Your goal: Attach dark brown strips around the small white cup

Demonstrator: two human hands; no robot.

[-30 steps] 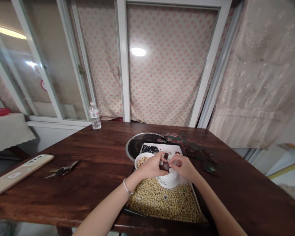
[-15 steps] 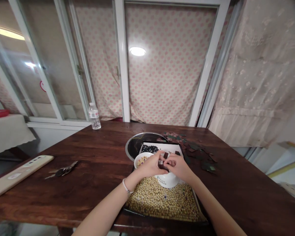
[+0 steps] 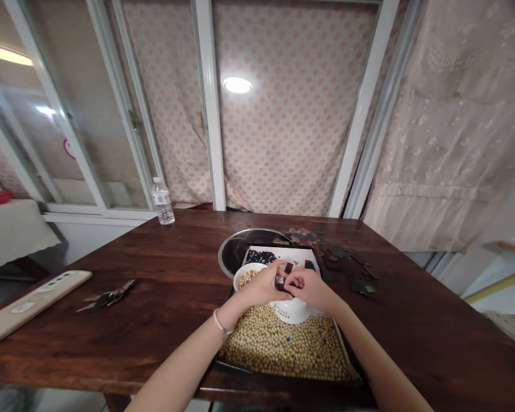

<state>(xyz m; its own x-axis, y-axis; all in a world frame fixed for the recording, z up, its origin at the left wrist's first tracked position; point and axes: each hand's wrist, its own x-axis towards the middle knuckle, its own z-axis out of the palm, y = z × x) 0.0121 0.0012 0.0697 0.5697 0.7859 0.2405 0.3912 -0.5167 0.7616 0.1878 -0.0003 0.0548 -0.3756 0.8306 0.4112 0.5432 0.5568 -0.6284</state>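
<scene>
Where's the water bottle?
In the head view, the plastic water bottle stands upright at the far left corner of the dark wooden table, just by the white window frame.

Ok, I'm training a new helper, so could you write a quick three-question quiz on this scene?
1. On which wrist is the beaded bracelet?
2. True or false: the keys lie inside the tray of pale beans.
3. What do the left hand and right hand hold between them? A) a spoon, B) a small dark piece, C) a water bottle.

Key: 1. left; 2. false; 3. B
</scene>
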